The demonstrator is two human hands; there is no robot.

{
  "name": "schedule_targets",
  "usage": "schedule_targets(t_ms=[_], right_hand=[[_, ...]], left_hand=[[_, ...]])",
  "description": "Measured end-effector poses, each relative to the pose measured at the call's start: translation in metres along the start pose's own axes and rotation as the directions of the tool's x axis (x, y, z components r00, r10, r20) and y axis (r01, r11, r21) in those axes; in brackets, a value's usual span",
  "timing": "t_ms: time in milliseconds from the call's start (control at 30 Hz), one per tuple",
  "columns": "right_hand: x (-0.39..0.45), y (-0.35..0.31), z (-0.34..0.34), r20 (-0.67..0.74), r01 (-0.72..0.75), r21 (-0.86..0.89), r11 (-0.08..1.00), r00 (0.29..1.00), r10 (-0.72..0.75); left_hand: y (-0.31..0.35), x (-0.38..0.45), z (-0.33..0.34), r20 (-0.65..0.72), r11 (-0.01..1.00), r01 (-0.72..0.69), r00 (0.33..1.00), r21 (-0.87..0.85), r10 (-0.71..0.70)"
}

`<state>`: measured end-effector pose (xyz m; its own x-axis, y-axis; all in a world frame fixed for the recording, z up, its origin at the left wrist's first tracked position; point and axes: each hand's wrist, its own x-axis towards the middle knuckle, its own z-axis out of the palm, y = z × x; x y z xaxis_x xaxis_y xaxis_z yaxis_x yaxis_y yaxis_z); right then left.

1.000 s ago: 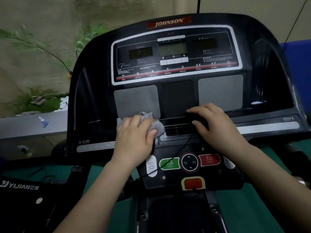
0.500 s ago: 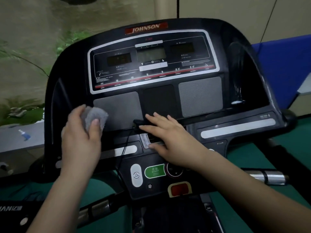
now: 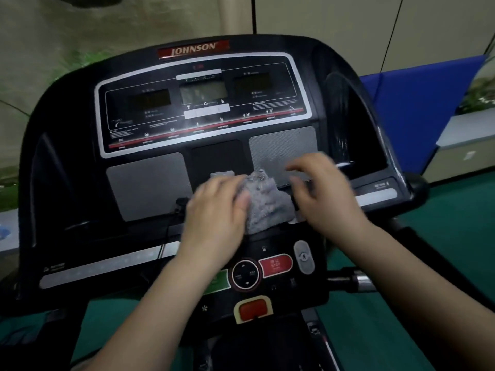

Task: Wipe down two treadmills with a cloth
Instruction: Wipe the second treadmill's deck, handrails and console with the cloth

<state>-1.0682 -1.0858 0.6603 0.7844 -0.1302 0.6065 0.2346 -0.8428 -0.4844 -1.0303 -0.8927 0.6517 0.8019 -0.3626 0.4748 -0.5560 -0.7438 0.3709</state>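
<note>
Currently you are facing one treadmill console (image 3: 348, 108), a black panel with a red JOHNSON badge (image 3: 193, 50) at its top edge. It stands on a green floor (image 3: 442, 263). Beyond it you see a beige wall (image 3: 321, 17), and a blue panel (image 3: 412, 113) stands past the console's right edge. Blurred green foliage shows beyond the console's left edge.

Count on the console: three display windows in one silver-framed panel (image 3: 205, 103), two grey mesh panels (image 3: 147, 183) below it with one black panel between them, one red stop button (image 3: 276, 265), one round directional pad (image 3: 245, 274), one green button partly hidden by your left forearm, and one red safety key (image 3: 253, 310) near the bottom edge. One thin black cord (image 3: 167, 231) hangs down the lower left of the console.

One grey cloth (image 3: 265, 204) lies bunched at the console's centre, touching the ledge under the mesh panels. Your left hand (image 3: 217, 212) grips the cloth, fingers curled over its left side. Your right hand (image 3: 324, 194) lies just to the right of the cloth, fingers spread and loosely bent; it is blurred, so you cannot tell whether it touches the cloth.
</note>
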Motion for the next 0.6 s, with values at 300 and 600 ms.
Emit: schedule_targets(t_ms=[300, 600], right_hand=[[-0.003, 0.0, 0.04, 0.321, 0.328, -0.23, 0.916, 0.914, -0.247], [-0.009, 0.033, 0.02, 0.069, 0.081, -0.468, 0.88, 0.996, -0.055]], left_hand=[[-0.021, -0.028, 0.019, -0.173, 0.988, 0.099, 0.982, 0.122, -0.077], [-0.018, -0.028, 0.022, -0.13, 0.963, 0.105, 0.989, 0.25, -0.074]])
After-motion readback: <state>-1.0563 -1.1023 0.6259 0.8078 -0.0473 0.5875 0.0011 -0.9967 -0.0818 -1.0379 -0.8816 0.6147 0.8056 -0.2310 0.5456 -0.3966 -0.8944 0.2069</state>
